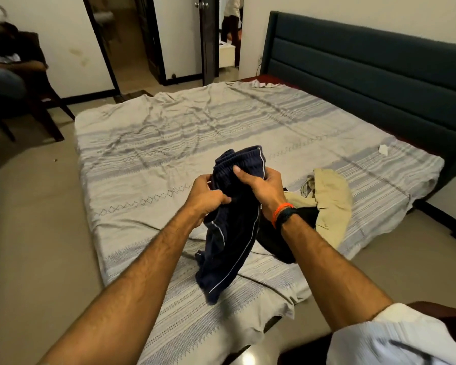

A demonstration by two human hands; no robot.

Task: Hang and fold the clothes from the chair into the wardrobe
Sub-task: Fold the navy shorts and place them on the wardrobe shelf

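Holding navy shorts [234, 222] by waistband end, above near edge of bed [148, 143]; lower part hangs crumpled onto bedsheet; left hand [206, 198] curled round bunched fabric at one side; right hand [261, 185] pinches waistband, thumb on top; step judged: straightening before fold; advice: slide hands apart along waistband, shake once, match white side stripes, lay flat on bare sheet, halve; tan garment [329, 204] and black garment [282, 238], possibly trousers, lie just right, touching; keep shorts off them; chair [37, 106] far left.
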